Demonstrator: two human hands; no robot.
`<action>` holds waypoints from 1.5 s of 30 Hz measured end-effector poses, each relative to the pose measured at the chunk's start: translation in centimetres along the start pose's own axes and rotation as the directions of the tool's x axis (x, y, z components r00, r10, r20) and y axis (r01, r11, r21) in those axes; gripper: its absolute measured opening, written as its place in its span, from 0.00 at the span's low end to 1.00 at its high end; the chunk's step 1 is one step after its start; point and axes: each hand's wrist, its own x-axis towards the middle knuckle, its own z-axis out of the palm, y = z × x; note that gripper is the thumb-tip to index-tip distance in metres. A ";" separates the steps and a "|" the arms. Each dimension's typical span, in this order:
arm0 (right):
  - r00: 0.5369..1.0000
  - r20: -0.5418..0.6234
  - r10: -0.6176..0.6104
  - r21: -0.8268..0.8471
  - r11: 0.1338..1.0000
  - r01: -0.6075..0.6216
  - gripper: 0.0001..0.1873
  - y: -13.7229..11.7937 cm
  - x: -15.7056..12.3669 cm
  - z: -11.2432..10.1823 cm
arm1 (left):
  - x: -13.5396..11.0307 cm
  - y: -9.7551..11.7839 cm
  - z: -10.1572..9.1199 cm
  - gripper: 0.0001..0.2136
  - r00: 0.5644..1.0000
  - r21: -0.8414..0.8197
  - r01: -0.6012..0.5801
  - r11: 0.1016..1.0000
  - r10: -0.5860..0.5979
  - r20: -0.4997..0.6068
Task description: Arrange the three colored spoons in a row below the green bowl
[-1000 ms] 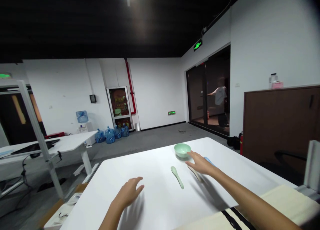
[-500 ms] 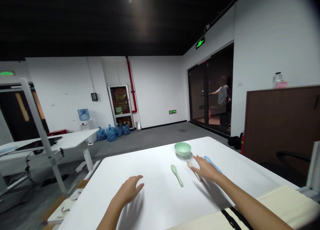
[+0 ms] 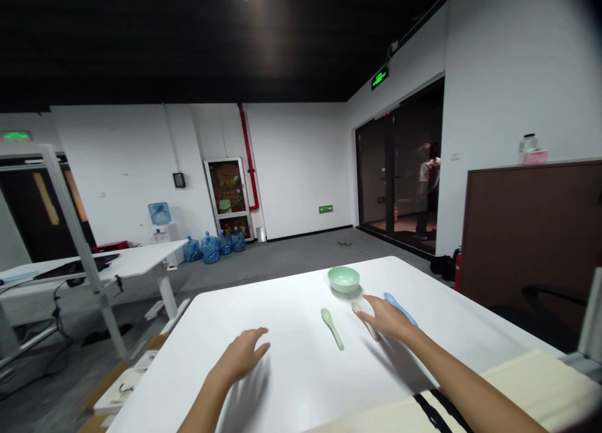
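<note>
My left hand [image 3: 243, 356] hovers over the left part of the white table [image 3: 282, 383], thumb and fingers apart, holding nothing. My right hand [image 3: 388, 318] is low over a beige spoon [image 3: 356, 308], partly covering it. Its thumb and fingertips are apart around the spoon; whether they touch it I cannot tell. A light green spoon [image 3: 332, 328] lies between my hands. Just right of my right hand lies a blue spoon [image 3: 399, 308], partly hidden by it. The green bowl [image 3: 343, 279] stands upright beyond the spoons, near the far edge.
A cream cloth [image 3: 522, 380] with black stripes lies along the table's near right edge. A brown cabinet [image 3: 531, 232] stands at right. Water jugs [image 3: 210, 248] stand on the floor by the far wall. Behind the glass door a person [image 3: 427, 182] stands.
My right hand's fingers have drawn slightly closer together over the beige spoon. The left hand is nearly still. Behind the glass, the person has shifted right and turned.
</note>
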 end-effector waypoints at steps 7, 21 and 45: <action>0.998 -0.035 0.043 -0.030 0.999 -0.044 0.32 -0.4 0.2 0.1 | 0.0 0.3 -0.1 0.27 1.000 0.002 0.000 1.000 0.000 0.015; 0.923 0.293 0.251 -0.238 0.954 -0.184 0.16 -0.1 4.6 2.0 | 0.1 0.2 0.2 0.25 1.000 -0.007 -0.010 1.000 0.010 0.020; 0.949 -0.088 0.303 -0.116 0.943 -0.312 0.21 1.3 15.6 1.7 | -0.1 0.5 0.2 0.25 1.000 -0.043 -0.001 0.999 0.002 0.028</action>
